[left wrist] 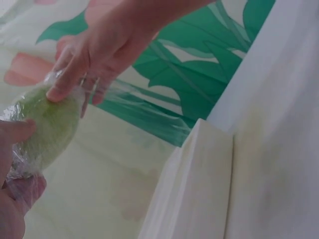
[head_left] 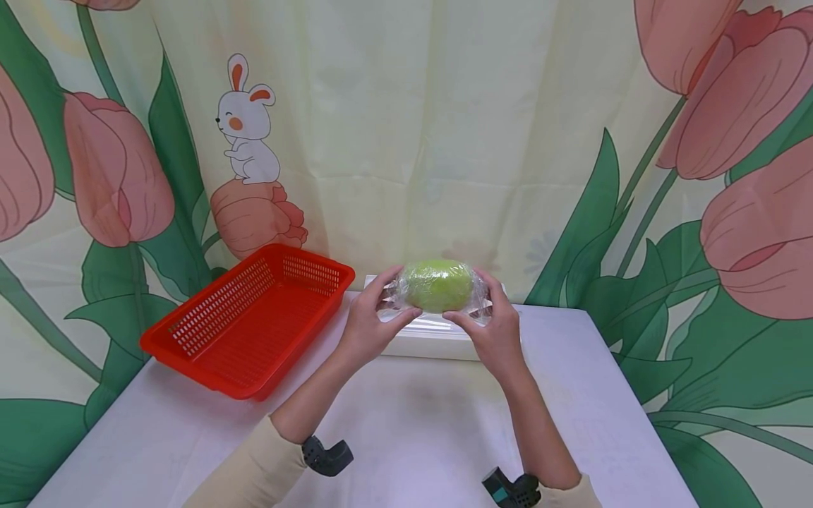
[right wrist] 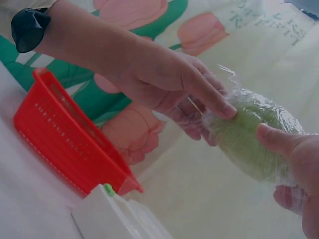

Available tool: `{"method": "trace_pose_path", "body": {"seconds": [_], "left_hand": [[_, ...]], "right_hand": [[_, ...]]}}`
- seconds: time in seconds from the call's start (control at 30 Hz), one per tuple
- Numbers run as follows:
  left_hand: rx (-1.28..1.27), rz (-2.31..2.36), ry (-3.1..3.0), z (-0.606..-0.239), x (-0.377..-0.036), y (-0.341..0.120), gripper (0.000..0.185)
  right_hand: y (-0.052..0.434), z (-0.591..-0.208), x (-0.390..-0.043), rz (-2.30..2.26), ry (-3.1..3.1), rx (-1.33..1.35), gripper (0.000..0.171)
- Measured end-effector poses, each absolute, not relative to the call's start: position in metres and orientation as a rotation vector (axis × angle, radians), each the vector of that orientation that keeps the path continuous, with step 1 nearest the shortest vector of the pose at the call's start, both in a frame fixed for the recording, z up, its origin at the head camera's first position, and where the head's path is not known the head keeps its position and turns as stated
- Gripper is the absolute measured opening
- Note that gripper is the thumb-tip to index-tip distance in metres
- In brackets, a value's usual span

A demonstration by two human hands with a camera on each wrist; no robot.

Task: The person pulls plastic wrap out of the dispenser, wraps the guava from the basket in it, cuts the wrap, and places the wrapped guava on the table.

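A round green fruit wrapped in clear plastic film [head_left: 438, 284] [left wrist: 47, 127] [right wrist: 249, 137] is held up above the far middle of the white table [head_left: 413, 430]. My left hand [head_left: 371, 321] [right wrist: 179, 87] grips its left end, thumb on the front and fingers behind. My right hand [head_left: 492, 328] [left wrist: 94, 52] grips its right end the same way. Just below the fruit a white cling-film box [head_left: 428, 337] [left wrist: 194, 189] [right wrist: 117, 216] lies on the table, with a strip of film leading up from it.
A red slotted plastic basket [head_left: 248, 321] [right wrist: 65, 139], with nothing in it, stands at the back left of the table. A tulip-and-rabbit printed curtain [head_left: 406, 127] hangs right behind the table. Black wrist-camera mounts [head_left: 327, 455] sit on both forearms.
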State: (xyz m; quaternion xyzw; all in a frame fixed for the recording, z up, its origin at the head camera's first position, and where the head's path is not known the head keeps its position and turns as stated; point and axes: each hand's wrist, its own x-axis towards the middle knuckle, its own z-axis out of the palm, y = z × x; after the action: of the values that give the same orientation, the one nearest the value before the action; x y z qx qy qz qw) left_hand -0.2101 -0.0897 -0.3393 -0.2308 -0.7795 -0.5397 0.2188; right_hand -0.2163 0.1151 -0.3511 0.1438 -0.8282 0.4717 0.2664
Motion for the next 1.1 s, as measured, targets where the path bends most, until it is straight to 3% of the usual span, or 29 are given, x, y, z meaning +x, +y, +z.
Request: {"method": "trace_pose_path", "body": {"seconds": [0.3,1.1], "left_hand": [[-0.665,-1.493,-2.146,-0.354,-0.223,-0.093,0.067],[-0.651,-1.553,-2.162,-0.339,-0.203,-0.093,0.066]], "right_hand": [[0.117,-0.349,-0.214,1.262,-2.231,0.395,0.080],[0.121,-0.342,-0.205,1.259,-2.225,0.428,0.082]]}}
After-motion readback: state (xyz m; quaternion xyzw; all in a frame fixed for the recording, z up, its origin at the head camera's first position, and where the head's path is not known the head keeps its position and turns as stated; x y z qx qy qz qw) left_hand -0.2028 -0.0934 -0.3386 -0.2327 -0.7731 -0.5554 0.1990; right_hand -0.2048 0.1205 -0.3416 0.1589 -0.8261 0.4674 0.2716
